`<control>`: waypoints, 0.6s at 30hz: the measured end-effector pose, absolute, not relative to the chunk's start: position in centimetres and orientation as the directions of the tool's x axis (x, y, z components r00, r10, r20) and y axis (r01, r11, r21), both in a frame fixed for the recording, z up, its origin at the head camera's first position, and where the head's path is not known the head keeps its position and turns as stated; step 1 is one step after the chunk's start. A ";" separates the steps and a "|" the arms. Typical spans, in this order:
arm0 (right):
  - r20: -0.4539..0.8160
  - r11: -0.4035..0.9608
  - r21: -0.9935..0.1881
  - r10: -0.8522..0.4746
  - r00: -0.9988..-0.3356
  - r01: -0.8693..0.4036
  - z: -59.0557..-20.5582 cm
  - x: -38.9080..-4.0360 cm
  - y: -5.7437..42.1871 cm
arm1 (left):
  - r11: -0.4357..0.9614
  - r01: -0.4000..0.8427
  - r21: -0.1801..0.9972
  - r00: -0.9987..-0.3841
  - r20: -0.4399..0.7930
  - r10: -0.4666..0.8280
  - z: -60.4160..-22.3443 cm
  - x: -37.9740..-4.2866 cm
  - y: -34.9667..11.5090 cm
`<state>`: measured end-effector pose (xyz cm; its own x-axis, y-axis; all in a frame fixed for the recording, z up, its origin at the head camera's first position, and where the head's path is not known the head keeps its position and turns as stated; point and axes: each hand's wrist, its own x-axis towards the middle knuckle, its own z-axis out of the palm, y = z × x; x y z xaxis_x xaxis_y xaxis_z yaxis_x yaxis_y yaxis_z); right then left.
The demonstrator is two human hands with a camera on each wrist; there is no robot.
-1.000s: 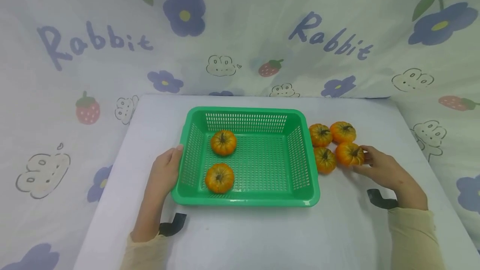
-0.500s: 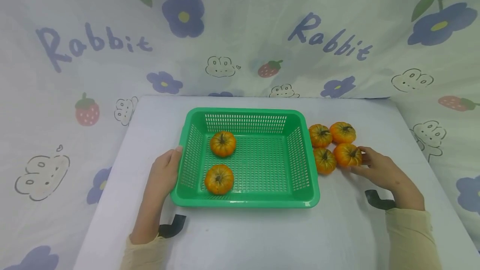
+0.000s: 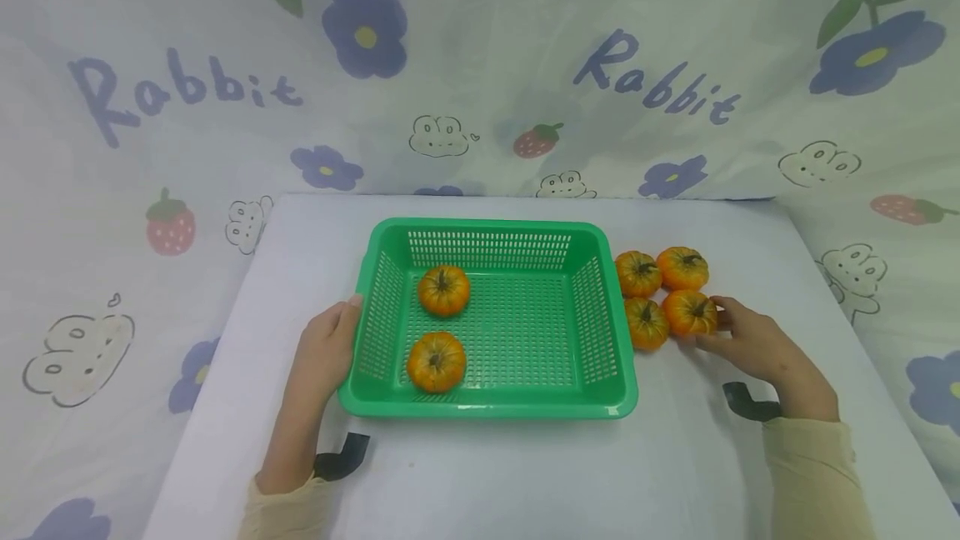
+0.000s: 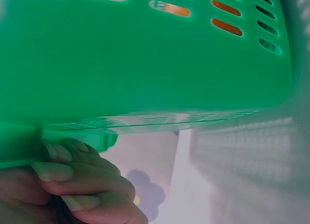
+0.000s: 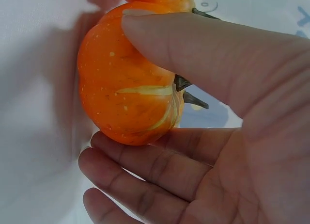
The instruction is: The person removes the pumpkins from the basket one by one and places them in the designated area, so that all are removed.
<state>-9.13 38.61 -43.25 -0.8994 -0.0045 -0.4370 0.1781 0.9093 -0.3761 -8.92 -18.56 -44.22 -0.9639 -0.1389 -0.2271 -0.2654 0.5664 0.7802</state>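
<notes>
A green plastic basket (image 3: 487, 411) with perforated walls stands on the white table, with two small orange pumpkins, one farther back (image 3: 444, 291) and one nearer (image 3: 437, 362), in its left half. My left hand (image 3: 327, 348) grips its left rim; the left wrist view shows the fingers (image 4: 92, 178) curled in under the rim. At the basket's right, my right hand (image 3: 757, 344) holds the nearest-right pumpkin (image 3: 690, 312) of a group. Seen from the right wrist, the thumb (image 5: 164, 40) lies over that pumpkin's side and the fingers along its opposite side.
Three more pumpkins cluster beside the basket's right wall: one at the back left (image 3: 638, 274), one at the back right (image 3: 682, 267) and one in front (image 3: 646, 323). A cloth with rabbits, flowers and lettering (image 3: 480, 65) hangs behind and around the table (image 3: 540, 473).
My right hand has moved slightly left with its pumpkin, closer to the others. The left hand keeps its grip on the basket rim.
</notes>
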 end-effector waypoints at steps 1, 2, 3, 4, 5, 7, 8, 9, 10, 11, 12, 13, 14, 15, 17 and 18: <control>-0.441 0.909 -0.374 0.001 -0.898 0.184 -43.3 -9.1 38.6 | 0.565 -0.267 0.781 -0.963 -0.230 -0.139 -44.2 -8.9 -18.6; -0.445 0.908 -0.373 0.005 -0.896 0.190 -43.3 -9.1 38.6 | 0.564 -0.270 0.781 -0.963 -0.233 -0.138 -44.2 -8.9 -18.6; -0.446 0.908 -0.373 0.005 -0.895 0.191 -43.3 -9.2 38.6 | 0.564 -0.271 0.780 -0.962 -0.234 -0.139 -44.2 -8.9 -18.6; -0.447 0.908 -0.373 0.005 -0.895 0.192 -43.3 -9.2 38.6 | 0.566 -0.271 0.778 -0.962 -0.233 -0.141 -44.1 -8.9 -18.6; -0.446 0.908 -0.374 0.004 -0.895 0.190 -43.3 -9.2 38.6 | 0.567 -0.271 0.778 -0.962 -0.231 -0.142 -44.1 -8.9 -18.6; -0.437 0.910 -0.374 -0.002 -0.899 0.180 -43.3 -9.3 38.6 | 0.567 -0.272 0.778 -0.962 -0.231 -0.144 -44.0 -8.9 -18.6; -0.434 0.910 -0.375 -0.005 -0.901 0.175 -43.3 -9.3 38.6 | 0.565 -0.274 0.778 -0.961 -0.234 -0.145 -44.0 -8.9 -18.6; -0.431 0.912 -0.375 -0.009 -0.902 0.170 -43.3 -9.3 38.6 | 0.564 -0.276 0.779 -0.961 -0.235 -0.145 -44.0 -8.9 -18.6; -0.430 0.912 -0.374 -0.012 -0.903 0.166 -43.2 -9.2 38.6 | 0.563 -0.278 0.778 -0.960 -0.238 -0.145 -44.0 -8.9 -18.6; -0.426 0.914 -0.373 -0.016 -0.905 0.160 -43.2 -9.2 38.7 | 0.560 -0.281 0.779 -0.960 -0.242 -0.144 -44.0 -8.9 -18.6; -0.425 0.914 -0.373 -0.019 -0.905 0.156 -43.1 -9.1 38.7 | 0.560 -0.284 0.778 -0.958 -0.247 -0.143 -44.1 -8.9 -18.6; -0.423 0.915 -0.374 -0.022 -0.906 0.152 -43.0 -9.1 38.7 | 0.559 -0.286 0.778 -0.958 -0.250 -0.142 -44.1 -8.9 -18.6; -0.422 0.916 -0.373 -0.027 -0.906 0.147 -42.9 -9.0 38.8 | 0.558 -0.288 0.778 -0.957 -0.253 -0.142 -44.1 -8.9 -18.6; -0.421 0.917 -0.371 -0.027 -0.907 0.145 -42.9 -8.9 38.8 | 0.559 -0.289 0.777 -0.957 -0.254 -0.140 -44.2 -8.8 -18.6; -0.404 0.922 -0.365 -0.030 -0.914 0.131 -42.8 -8.7 38.9 | 0.559 -0.287 0.778 -0.957 -0.254 -0.138 -44.4 -8.7 -18.6; -0.396 0.923 -0.363 -0.031 -0.918 0.125 -42.7 -8.6 38.9 | 0.559 -0.287 0.778 -0.957 -0.255 -0.137 -44.5 -8.7 -18.6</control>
<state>-8.57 38.91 -42.69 -0.9179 -0.0312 -0.3956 0.1252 0.9232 -0.3633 -8.67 -18.60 -44.45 -0.9573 -0.1372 -0.2545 -0.2869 0.5592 0.7778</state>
